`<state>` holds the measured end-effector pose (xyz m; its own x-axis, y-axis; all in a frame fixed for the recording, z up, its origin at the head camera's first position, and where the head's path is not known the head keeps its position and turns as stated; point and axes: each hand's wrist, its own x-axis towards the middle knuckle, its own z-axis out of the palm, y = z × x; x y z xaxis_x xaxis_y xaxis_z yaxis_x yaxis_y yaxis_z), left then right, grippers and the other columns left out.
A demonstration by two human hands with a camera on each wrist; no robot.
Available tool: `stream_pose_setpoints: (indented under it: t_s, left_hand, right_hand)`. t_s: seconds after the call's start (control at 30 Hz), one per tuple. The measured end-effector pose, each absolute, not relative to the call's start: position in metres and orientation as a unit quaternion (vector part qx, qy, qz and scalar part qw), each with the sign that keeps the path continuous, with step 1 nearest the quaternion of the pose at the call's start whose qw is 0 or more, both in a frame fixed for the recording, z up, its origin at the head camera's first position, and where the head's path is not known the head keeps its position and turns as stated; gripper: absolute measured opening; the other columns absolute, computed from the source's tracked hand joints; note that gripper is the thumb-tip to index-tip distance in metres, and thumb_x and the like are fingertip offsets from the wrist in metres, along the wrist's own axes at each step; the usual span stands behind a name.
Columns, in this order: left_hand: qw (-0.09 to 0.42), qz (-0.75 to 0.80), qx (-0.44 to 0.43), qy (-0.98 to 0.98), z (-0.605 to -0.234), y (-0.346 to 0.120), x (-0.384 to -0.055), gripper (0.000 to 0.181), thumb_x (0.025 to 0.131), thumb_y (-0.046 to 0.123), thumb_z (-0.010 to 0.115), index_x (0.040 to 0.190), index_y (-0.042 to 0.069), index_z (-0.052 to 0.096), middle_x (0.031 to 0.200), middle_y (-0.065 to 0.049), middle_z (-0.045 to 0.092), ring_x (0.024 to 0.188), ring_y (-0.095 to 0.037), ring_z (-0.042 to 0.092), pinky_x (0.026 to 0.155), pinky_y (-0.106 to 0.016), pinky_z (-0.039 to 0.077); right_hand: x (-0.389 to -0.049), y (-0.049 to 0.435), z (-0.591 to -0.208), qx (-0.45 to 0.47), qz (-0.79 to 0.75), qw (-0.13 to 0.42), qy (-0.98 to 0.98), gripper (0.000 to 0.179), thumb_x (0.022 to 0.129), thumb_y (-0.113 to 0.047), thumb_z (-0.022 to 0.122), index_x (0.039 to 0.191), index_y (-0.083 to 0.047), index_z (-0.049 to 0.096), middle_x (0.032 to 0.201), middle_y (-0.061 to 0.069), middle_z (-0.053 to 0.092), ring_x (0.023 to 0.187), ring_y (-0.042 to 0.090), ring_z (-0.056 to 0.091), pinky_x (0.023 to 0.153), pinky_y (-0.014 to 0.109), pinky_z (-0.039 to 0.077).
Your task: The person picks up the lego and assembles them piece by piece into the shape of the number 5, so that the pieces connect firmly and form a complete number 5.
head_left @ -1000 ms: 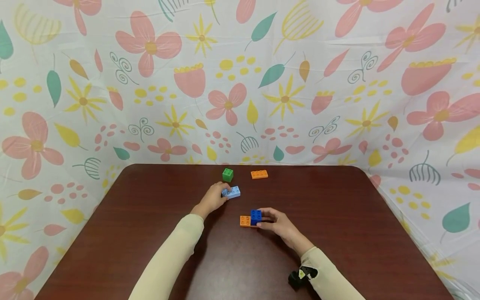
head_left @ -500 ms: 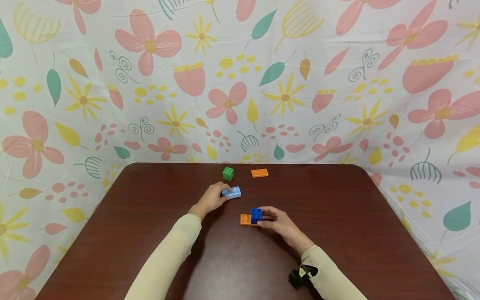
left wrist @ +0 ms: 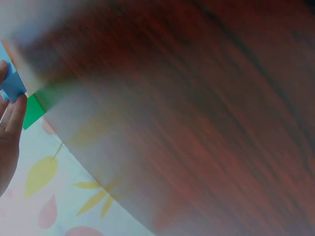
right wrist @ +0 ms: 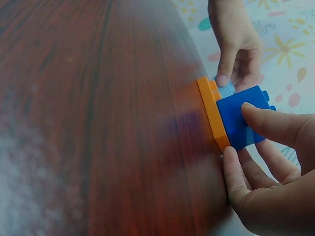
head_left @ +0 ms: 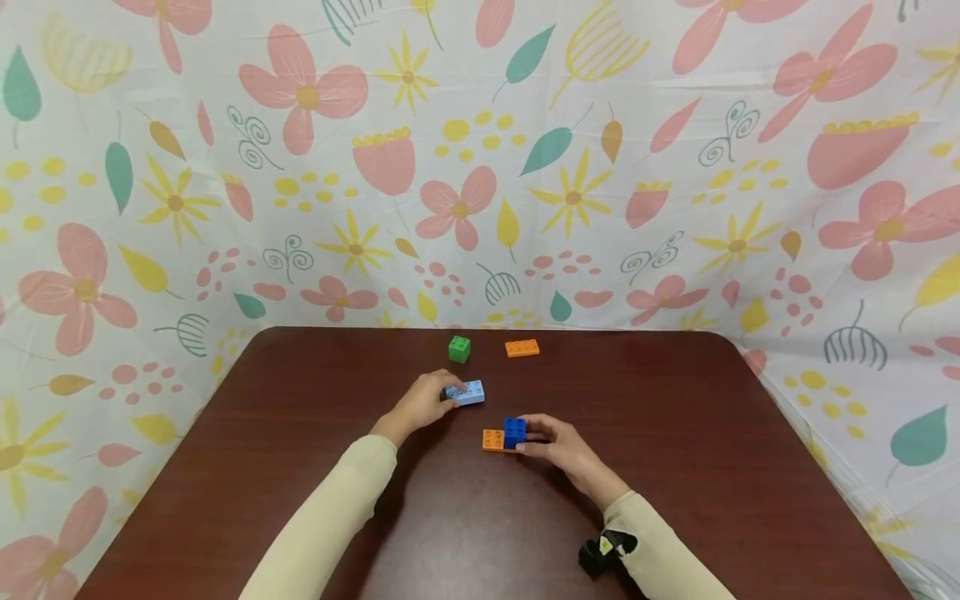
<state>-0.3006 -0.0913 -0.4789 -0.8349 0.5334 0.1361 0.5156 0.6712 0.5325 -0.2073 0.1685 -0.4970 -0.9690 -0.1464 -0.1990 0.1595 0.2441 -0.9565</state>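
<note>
My left hand pinches a light blue toy building brick by its left end, thumb on the near side. In the left wrist view, fingers close on the light blue brick at the left edge. My right hand holds a dark blue brick, which sits on the right part of a flat orange brick. The right wrist view shows the thumb across the face of the dark blue brick and a fingertip at the end of the orange brick.
Behind the left hand stands a green brick, and right of it lies another flat orange brick. All rest on a dark brown table with a flowered cloth behind. A black device is strapped at the right wrist.
The left hand and the light blue brick have shifted slightly toward the person. The right hand keeps its hold on the dark blue brick.
</note>
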Motion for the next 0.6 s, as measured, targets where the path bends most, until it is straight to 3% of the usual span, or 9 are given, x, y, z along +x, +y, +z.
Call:
stream_pose_setpoints:
  t_s: [0.33, 0.6]
  left_hand:
    - [-0.010, 0.277, 0.316, 0.907, -0.481, -0.095, -0.292, 0.025, 0.088, 0.009, 0.071, 0.112, 0.013, 0.069, 0.112, -0.002, 0.063, 0.095, -0.017, 0.060, 0.081, -0.033, 0.052]
    - [-0.021, 0.285, 0.338, 0.897, -0.474, -0.096, -0.285, 0.025, 0.087, 0.008, 0.071, 0.112, 0.014, 0.069, 0.112, -0.001, 0.064, 0.101, -0.018, 0.061, 0.084, -0.034, 0.051]
  right_hand:
    - [-0.206, 0.168, -0.498, 0.012, -0.619, 0.128, 0.775, 0.045, 0.083, -0.012, 0.076, 0.125, -0.008, 0.061, 0.122, 0.009, 0.060, 0.110, 0.025, 0.056, 0.086, 0.039, 0.051]
    - [-0.206, 0.168, -0.494, 0.004, -0.624, 0.127, 0.771, 0.045, 0.084, -0.009, 0.075, 0.126, -0.006, 0.060, 0.120, 0.009, 0.061, 0.110, 0.026, 0.056, 0.088, 0.040, 0.050]
